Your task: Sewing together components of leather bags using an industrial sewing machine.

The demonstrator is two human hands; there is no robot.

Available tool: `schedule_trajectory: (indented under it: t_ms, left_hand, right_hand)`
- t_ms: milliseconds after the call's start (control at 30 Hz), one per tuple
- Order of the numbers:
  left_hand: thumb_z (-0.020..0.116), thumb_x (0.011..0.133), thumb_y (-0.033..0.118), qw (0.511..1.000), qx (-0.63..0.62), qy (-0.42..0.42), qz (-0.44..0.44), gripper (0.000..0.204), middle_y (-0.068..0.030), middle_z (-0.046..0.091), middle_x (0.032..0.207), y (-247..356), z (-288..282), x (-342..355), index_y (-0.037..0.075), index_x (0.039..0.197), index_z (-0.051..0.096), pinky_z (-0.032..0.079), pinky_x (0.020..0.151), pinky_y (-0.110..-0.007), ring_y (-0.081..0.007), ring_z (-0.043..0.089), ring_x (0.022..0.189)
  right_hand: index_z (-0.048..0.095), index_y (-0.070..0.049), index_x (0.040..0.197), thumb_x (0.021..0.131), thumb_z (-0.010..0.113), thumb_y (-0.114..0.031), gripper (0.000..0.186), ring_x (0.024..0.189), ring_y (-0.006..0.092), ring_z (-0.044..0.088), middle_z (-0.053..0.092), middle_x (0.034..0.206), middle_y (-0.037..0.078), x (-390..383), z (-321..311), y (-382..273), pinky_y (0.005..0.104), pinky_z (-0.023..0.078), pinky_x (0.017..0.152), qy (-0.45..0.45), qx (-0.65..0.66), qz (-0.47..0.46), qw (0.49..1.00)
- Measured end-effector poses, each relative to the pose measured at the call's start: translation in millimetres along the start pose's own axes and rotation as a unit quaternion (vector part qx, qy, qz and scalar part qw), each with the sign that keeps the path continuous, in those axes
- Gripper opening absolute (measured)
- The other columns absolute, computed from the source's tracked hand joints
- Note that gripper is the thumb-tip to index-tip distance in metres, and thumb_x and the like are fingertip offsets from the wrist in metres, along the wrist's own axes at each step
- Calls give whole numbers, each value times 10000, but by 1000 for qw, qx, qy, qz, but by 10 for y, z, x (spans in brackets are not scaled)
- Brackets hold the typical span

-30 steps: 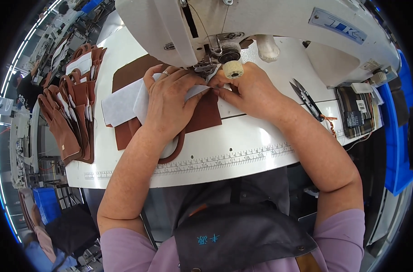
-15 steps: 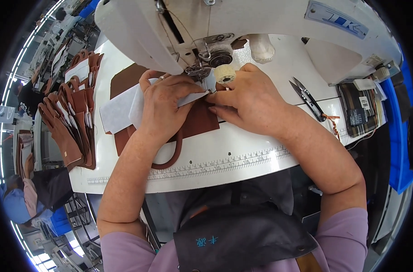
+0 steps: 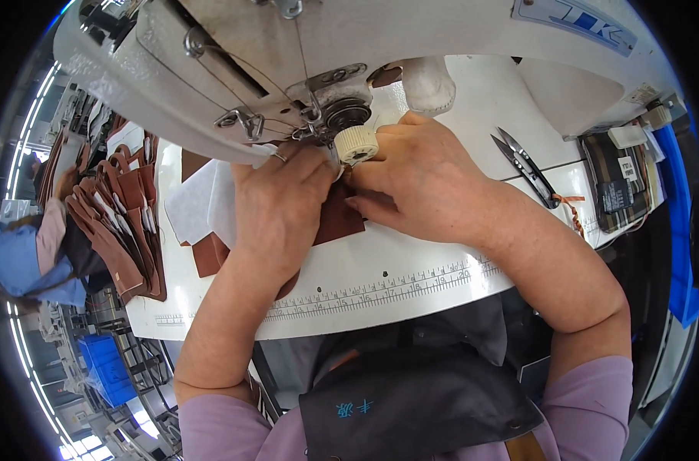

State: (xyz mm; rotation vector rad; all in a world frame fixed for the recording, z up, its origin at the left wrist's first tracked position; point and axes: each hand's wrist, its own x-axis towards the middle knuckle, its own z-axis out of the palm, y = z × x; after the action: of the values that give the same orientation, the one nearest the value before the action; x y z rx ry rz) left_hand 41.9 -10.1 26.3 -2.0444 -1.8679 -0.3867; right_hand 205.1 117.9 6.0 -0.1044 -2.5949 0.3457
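From the head view, I take the cream dial (image 3: pixel 356 144) on the sewing machine (image 3: pixel 442 31) as my landmark. The brown leather panel (image 3: pixel 342 217) lies below and to the left of it, on my side, flat on the worktop (image 3: pixel 411 250). My left hand (image 3: pixel 279 196) is to the dial's lower left, laid over the panel's middle, so the panel reaches out on both sides of it; my right hand (image 3: pixel 430 177) is just beside the dial, to its lower right, at the panel's right-hand end. The left is nearer to the bulk of the leather, the right to the dial.

With its middle covered, I can't settle the panel's long axis; the front edge that shows slants from well left of the dial up toward the space below it. The white sheet (image 3: pixel 194 203) sticks out left of my left hand, well left of the dial, over the leather. A curved brown strap (image 3: pixel 289 286) shows beneath my left wrist, below and left of the dial.

My left grip is bent over the work with its fingertips hidden; in my right, thumb and forefinger sit close to the leather. I can't tell whether either one pinches it.
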Motion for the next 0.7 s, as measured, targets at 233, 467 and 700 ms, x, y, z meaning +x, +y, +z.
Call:
schedule_trajectory:
  t_ms: [233, 467, 700]
  left_hand:
    - [688, 782, 81, 999, 21, 20, 27, 186, 10, 716, 900, -29, 49, -61, 152, 946, 735, 341, 1039, -530, -204, 689, 781]
    - [645, 825, 91, 995, -55, 65, -45, 109, -7, 709, 874, -42, 74, -72, 140, 900, 708, 334, 1056, -491, -182, 683, 881]
    - [737, 761, 102, 986, -149, -19, -74, 248, -22, 724, 1025, -171, -52, -152, 136, 1007, 737, 291, 1057, -467, -202, 649, 1023]
  right_hand:
    - [656, -82, 824, 766, 679, -159, 99, 789, 268, 623, 600, 848, 74, 72, 49, 15, 406, 462, 694, 42, 13, 34, 998]
    - [701, -79, 916, 752, 681, -122, 170, 794, 309, 613, 591, 849, 104, 92, -47, -25, 442, 484, 696, -12, -4, 27, 1000]
    - [731, -97, 1010, 750, 684, -103, 264, 799, 305, 614, 598, 838, 101, 78, -73, -61, 434, 492, 681, -8, -7, 28, 1000]
